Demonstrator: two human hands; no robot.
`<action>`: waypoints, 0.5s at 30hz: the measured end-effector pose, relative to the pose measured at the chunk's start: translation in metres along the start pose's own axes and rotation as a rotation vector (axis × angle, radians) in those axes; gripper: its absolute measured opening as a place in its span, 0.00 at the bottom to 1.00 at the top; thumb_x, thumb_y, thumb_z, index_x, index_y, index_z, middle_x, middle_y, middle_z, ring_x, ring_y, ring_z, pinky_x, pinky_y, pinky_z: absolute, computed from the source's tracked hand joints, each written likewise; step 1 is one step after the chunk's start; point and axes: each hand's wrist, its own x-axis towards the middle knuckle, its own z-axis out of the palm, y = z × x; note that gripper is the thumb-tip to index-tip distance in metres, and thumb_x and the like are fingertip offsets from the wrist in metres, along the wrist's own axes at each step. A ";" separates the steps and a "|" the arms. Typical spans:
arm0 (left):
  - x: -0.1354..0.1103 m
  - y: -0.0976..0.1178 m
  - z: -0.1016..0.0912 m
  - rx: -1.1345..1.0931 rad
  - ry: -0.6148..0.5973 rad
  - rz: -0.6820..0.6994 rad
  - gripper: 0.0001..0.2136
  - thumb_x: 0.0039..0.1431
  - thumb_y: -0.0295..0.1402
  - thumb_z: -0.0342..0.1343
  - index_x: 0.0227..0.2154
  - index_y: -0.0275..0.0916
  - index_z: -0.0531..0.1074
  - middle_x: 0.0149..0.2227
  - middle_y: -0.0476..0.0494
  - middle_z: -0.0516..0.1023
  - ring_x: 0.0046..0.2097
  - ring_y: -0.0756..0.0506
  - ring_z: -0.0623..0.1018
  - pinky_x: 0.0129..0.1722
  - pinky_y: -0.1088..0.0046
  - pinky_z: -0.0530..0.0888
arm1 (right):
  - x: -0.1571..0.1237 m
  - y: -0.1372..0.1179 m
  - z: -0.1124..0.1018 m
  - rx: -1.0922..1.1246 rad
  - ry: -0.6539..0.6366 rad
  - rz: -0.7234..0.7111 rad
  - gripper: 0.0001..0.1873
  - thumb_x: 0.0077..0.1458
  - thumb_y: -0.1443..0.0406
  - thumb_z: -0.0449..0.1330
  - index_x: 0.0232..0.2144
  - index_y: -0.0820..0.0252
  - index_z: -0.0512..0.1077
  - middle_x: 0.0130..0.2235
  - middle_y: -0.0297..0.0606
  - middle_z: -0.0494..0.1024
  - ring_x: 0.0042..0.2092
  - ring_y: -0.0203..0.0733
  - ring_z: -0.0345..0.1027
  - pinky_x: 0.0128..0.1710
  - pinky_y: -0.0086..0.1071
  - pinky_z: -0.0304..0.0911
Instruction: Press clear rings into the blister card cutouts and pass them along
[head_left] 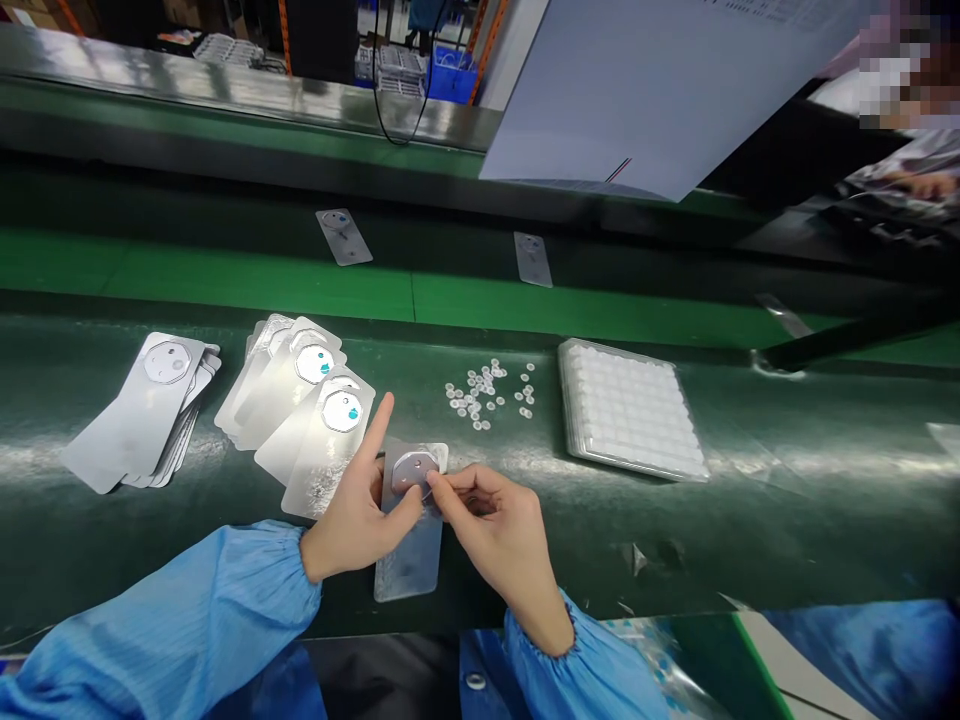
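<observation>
Guy's-eye view here, well, person's: the left hand [358, 515] is loose, not clenched, with the index finger [382, 415] sticking straight up and the thumb [412, 508] down at the lower edge of a silver, rounded-octagon disc [411, 474]. The right hand [495, 525] is pinched shut right at that disc's edge, though anything tiny between the fingertips [439, 482] is too small to make out. The disc sits on a long silver rectangular card [409, 560] lying on a dark green conveyor belt [592, 535], its lower end just short of the belt's near edge. Both blue cuffed sleeves [172, 620] [547, 640] come in over that edge.

Just left of the left hand, a fanned stack of silver cards with white-and-teal discs [315, 400] nearly touches it, and a second fanned stack [142, 410] lies further left. To the right, a loose scatter of small clear round pieces [480, 395] sits near the hands, and a clear plastic tray of white squares [630, 410] is well apart from them, near the belt's far edge. Two single silver cards [343, 236] [532, 258] lie on a farther green belt, under a hanging pale sheet of paper [660, 90].
</observation>
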 end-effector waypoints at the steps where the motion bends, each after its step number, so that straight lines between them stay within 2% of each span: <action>1: 0.000 0.000 0.000 -0.021 0.003 -0.010 0.48 0.63 0.35 0.62 0.75 0.46 0.33 0.28 0.53 0.72 0.27 0.50 0.68 0.28 0.75 0.67 | 0.003 0.001 -0.001 0.033 -0.015 0.035 0.22 0.57 0.49 0.67 0.23 0.57 0.74 0.21 0.35 0.76 0.23 0.38 0.68 0.23 0.30 0.63; 5: 0.007 0.000 -0.001 -0.028 0.081 -0.041 0.49 0.57 0.39 0.69 0.74 0.42 0.46 0.30 0.51 0.75 0.31 0.48 0.73 0.33 0.74 0.72 | 0.019 0.013 -0.004 0.285 -0.164 0.179 0.30 0.44 0.44 0.75 0.20 0.56 0.63 0.18 0.28 0.69 0.20 0.33 0.61 0.19 0.26 0.58; 7: 0.012 0.000 -0.002 -0.045 0.108 -0.080 0.47 0.55 0.40 0.70 0.73 0.39 0.52 0.33 0.50 0.76 0.33 0.49 0.74 0.35 0.74 0.72 | 0.023 0.019 -0.002 0.473 -0.265 0.247 0.31 0.46 0.40 0.71 0.24 0.56 0.64 0.19 0.27 0.69 0.19 0.33 0.61 0.17 0.25 0.57; 9: 0.016 0.000 -0.003 -0.056 0.104 -0.117 0.43 0.56 0.41 0.69 0.70 0.37 0.56 0.34 0.49 0.76 0.33 0.49 0.74 0.34 0.75 0.72 | 0.021 0.024 0.000 0.609 -0.329 0.278 0.31 0.50 0.36 0.65 0.30 0.56 0.67 0.23 0.30 0.72 0.22 0.35 0.65 0.16 0.25 0.61; 12: 0.015 0.004 -0.003 0.007 0.059 -0.117 0.37 0.57 0.40 0.68 0.66 0.36 0.62 0.32 0.49 0.75 0.32 0.50 0.73 0.32 0.76 0.70 | 0.010 0.028 0.004 0.555 -0.393 0.229 0.29 0.54 0.39 0.66 0.38 0.57 0.71 0.26 0.32 0.73 0.23 0.35 0.66 0.18 0.26 0.64; 15: 0.012 0.006 -0.001 0.090 0.029 -0.056 0.31 0.59 0.37 0.67 0.62 0.38 0.64 0.31 0.50 0.74 0.31 0.50 0.73 0.32 0.75 0.70 | -0.002 0.027 0.008 0.421 -0.378 0.195 0.24 0.53 0.46 0.70 0.32 0.59 0.72 0.22 0.28 0.69 0.19 0.31 0.57 0.16 0.24 0.59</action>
